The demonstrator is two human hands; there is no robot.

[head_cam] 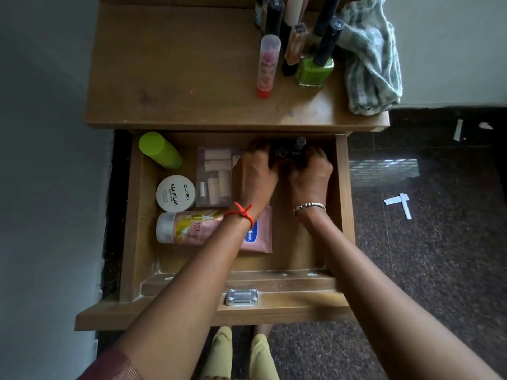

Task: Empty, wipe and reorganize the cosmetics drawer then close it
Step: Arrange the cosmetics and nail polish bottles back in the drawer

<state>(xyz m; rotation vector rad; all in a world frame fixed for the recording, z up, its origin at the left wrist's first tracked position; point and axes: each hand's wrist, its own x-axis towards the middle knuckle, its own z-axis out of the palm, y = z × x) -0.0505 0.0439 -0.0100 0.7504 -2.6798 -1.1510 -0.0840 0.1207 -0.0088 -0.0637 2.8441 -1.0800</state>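
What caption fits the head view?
Left hand and right hand grip dark bottles at the back of the open drawer; cloth on tabletop.

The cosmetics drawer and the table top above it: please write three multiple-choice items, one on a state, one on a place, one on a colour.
1. How is the drawer now? A) shut B) pulled open C) lifted out
2. Where does the striped cloth lie? A) on the floor B) in the drawer C) on the table top, right side
3. What colour is the lid of the zudio nail polish tub? A) white B) red C) black

1 B: the left hand and right hand reach inside, gripping small dark bottles at its back.
2 C: it lies beside the green nail polish bottle.
3 A: white, with black print.
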